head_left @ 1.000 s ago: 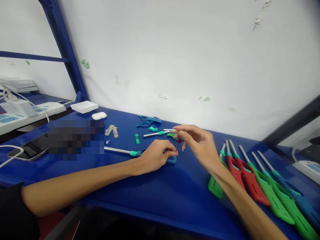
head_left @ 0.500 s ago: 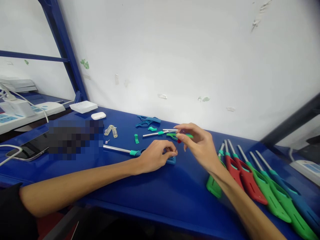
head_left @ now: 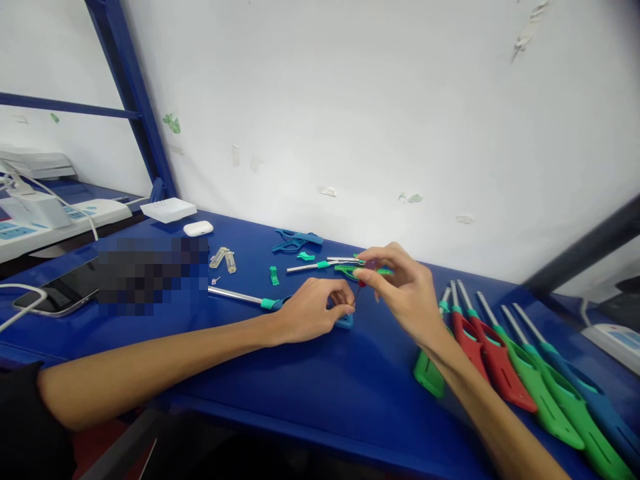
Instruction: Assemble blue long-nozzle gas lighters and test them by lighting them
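My left hand (head_left: 315,308) is closed over a blue gas lighter (head_left: 345,322) that lies on the table, its metal tube pointing left. The fingers hide most of the lighter's handle. Between the fingertips of my right hand (head_left: 400,287) is a small screwdriver (head_left: 363,280) with a dark red handle. Its thin shaft slants down to the left hand's fingertips, and its tip is hidden there. Behind the hands lie an opened lighter's metal tube (head_left: 303,268), a green handle half (head_left: 345,270) and blue handle shells (head_left: 297,241).
Several assembled lighters, such as a red one (head_left: 505,367), lie side by side at the right. Small green parts (head_left: 274,275) and clear fuel tanks (head_left: 225,259) lie at centre left. Further left are a white earbud case (head_left: 199,229) and a phone (head_left: 63,290).
The screwdriver's shaft now shows, angled down to the left fingertips. My right hand has shifted slightly to the right; the left hand stays on the lighter.
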### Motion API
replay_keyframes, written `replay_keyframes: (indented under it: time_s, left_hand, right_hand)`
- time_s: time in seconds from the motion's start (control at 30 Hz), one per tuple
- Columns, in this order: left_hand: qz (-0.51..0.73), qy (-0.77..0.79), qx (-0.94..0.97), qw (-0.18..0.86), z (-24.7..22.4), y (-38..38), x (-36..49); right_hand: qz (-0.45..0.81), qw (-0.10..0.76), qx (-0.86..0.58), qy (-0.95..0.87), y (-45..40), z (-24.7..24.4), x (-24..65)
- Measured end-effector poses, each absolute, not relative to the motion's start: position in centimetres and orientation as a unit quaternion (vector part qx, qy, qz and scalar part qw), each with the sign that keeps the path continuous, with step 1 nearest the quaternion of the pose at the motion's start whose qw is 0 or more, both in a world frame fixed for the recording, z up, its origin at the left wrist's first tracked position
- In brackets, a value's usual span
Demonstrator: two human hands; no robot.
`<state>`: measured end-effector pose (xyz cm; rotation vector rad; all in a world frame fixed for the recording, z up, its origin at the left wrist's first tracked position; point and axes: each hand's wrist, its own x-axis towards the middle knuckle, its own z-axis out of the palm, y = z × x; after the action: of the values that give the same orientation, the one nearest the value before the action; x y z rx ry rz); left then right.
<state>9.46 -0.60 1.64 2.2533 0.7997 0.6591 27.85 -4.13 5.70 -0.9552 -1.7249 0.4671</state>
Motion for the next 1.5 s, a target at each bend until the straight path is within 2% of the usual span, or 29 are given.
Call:
replay_keyframes:
  time_s: [0.2,0.37,0.6,0.8,1.0,1.3,1.5]
  left_hand:
    - [0.248,0.308,0.861,0.32,1.6,-0.6,9.4]
    - [0.248,0.313,0.862,0.314,1.4,-0.5,9.4]
    - [0.244,0.305,0.865,0.316,1.3,-0.6,9.4]
    - [0.248,0.296,0.866,0.318,1.3,-0.5,9.5]
    - [0.248,0.29,0.868,0.316,1.3,-0.4,9.4]
    - [0.258,0.275,0.874,0.307,1.6,-0.6,9.2]
    - [0.262,0.286,0.869,0.307,1.8,-0.8,9.3]
  right_hand:
    - [0.252,0.504,-0.383,-0.732,-4.1,6.3,28.3]
    - [0.243,0.535,-0.381,-0.714,-3.7,5.7,28.2]
    - [0.275,0.511,-0.371,-0.724,-4.0,5.8,28.0]
    - [0.264,0.541,-0.365,-0.71,-3.7,5.5,28.0]
    - [0.303,0.502,-0.356,-0.727,-4.3,6.0,27.8]
    - [0.244,0.555,-0.367,-0.705,-3.4,5.1,28.1]
    - [0.271,0.509,-0.374,-0.727,-4.2,5.9,28.0]
